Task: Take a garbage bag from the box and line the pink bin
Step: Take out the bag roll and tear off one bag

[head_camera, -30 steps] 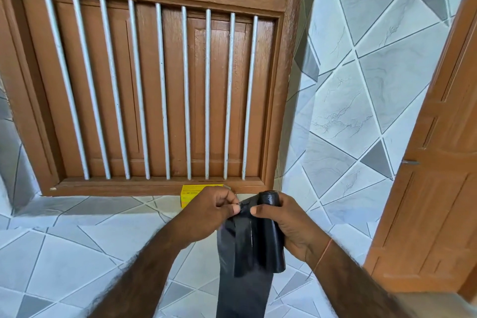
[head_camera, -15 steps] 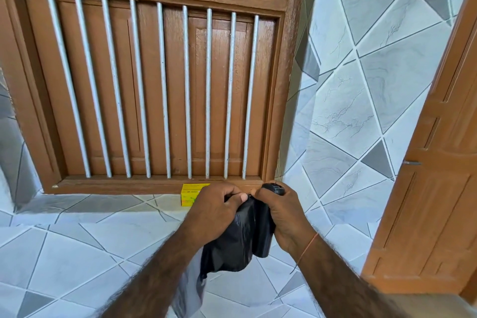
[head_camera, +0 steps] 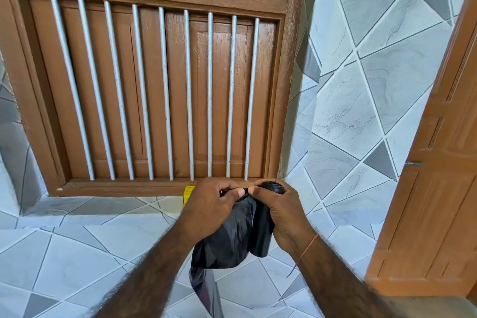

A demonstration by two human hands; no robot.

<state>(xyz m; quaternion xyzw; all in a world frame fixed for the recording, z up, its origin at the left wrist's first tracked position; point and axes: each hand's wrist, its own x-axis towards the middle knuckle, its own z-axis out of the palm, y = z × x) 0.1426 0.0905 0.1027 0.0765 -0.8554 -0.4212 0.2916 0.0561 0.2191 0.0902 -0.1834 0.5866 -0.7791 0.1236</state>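
Note:
A black roll of garbage bags [head_camera: 262, 230] is in my right hand [head_camera: 282, 212], which wraps around it with the roll's top end showing above my fingers. My left hand [head_camera: 210, 204] pinches the loose black garbage bag [head_camera: 222, 245] right beside the roll; the bag bulges below my hands and a strip of it hangs down towards the floor. A yellow box [head_camera: 189, 192] stands on the tiled ledge behind my left hand, mostly hidden. The pink bin is not in view.
A brown wooden window frame with white metal bars [head_camera: 165, 90] fills the wall straight ahead. Grey and white tiles [head_camera: 348, 116] cover the wall and ledge. A brown wooden door [head_camera: 444, 188] stands at the right.
The bag hung flat and long below my hands a second ago; now it is bunched and puffed beside the roll. Both hands have stayed close together in front of the window sill.

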